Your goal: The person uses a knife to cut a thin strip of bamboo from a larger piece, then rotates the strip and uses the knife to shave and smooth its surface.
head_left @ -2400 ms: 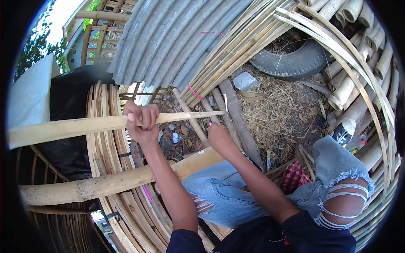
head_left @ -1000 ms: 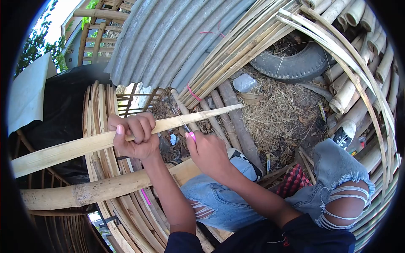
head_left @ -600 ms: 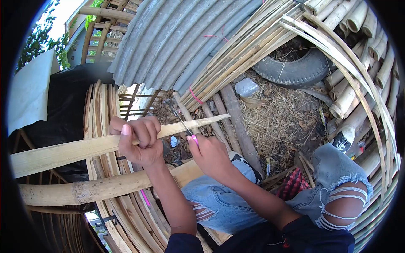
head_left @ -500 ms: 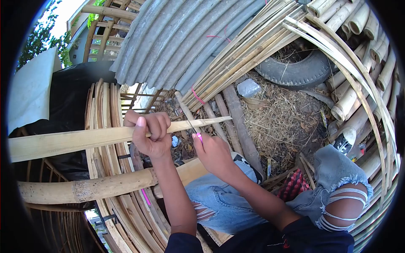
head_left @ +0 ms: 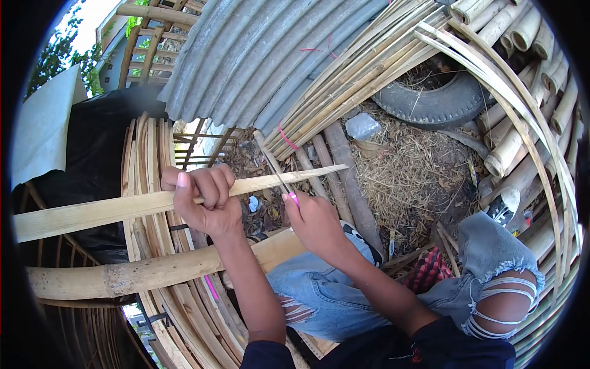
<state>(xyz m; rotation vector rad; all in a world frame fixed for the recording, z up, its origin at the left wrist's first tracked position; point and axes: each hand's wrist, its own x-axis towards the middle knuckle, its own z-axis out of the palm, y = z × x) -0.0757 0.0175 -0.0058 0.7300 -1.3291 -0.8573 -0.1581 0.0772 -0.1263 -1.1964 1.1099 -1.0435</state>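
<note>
My left hand (head_left: 208, 200) is closed around a long, pale split-bamboo strip (head_left: 98, 212), which runs from the left edge to a narrow tip on the right. In my right hand (head_left: 315, 226) is a knife (head_left: 292, 197) with a pink handle. Its thin blade crosses the strip to the right of my left hand, touching or very close to it. Below the strip, a thick bamboo pole (head_left: 147, 273) runs crosswise under my left forearm.
Split bamboo slats (head_left: 147, 157) stand bundled at left. Ahead are corrugated metal sheets (head_left: 246, 55) and tied bamboo strips (head_left: 350, 80). A tire (head_left: 430, 104) lies on straw-covered ground (head_left: 418, 172), with bamboo poles (head_left: 498, 160) stacked at right. My jeans-clad knee (head_left: 501, 295) is bent nearby.
My left hand has shifted left, still closed on the strip. The strip's tip sits slightly farther right and higher. My right hand and the knife have moved a little to the right.
</note>
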